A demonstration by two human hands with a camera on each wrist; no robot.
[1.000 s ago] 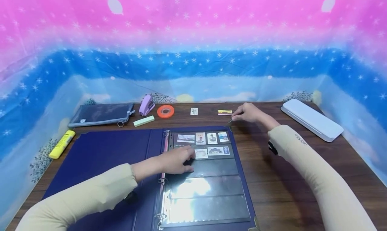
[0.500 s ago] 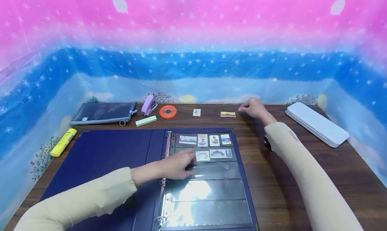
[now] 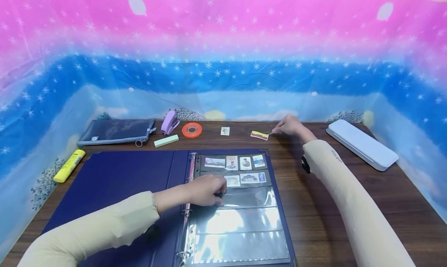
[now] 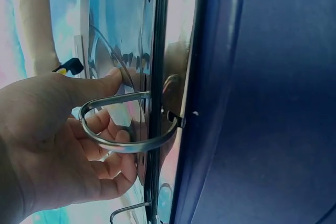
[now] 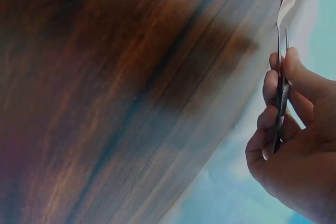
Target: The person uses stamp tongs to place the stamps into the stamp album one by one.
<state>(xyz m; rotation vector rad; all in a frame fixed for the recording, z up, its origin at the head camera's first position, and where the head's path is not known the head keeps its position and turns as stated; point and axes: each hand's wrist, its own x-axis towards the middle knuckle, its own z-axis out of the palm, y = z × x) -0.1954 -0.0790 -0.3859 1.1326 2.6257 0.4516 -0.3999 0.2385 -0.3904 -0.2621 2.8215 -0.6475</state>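
Observation:
My right hand (image 3: 290,125) pinches a pair of metal tweezers (image 5: 282,93) between thumb and fingers, at the back of the table. At the tweezers' tips is a small yellow-and-red stamp (image 3: 259,135), tilted in the head view; the right wrist view shows its pale side (image 5: 288,4). My left hand (image 3: 207,190) rests on the black pocket page (image 3: 241,243) of an open navy ring binder (image 3: 129,170), fingers loosely bent, thumb apart from them. Stamps (image 3: 245,163) fill the page's top row. The left hand partly covers the second row, where stamps (image 3: 253,177) also show.
Another stamp (image 3: 225,131) lies behind the binder. Along the back stand a dark zip pouch (image 3: 118,131), a purple stapler (image 3: 170,122), an orange tape roll (image 3: 191,130) and a pale green bar (image 3: 166,141). A yellow glue stick (image 3: 69,166) is left, a white case (image 3: 361,144) right.
The tweezers in my right hand have moved from beside the binder's corner to the yellow-and-red stamp's right end. The stamp has turned askew. My left hand stays on the page.

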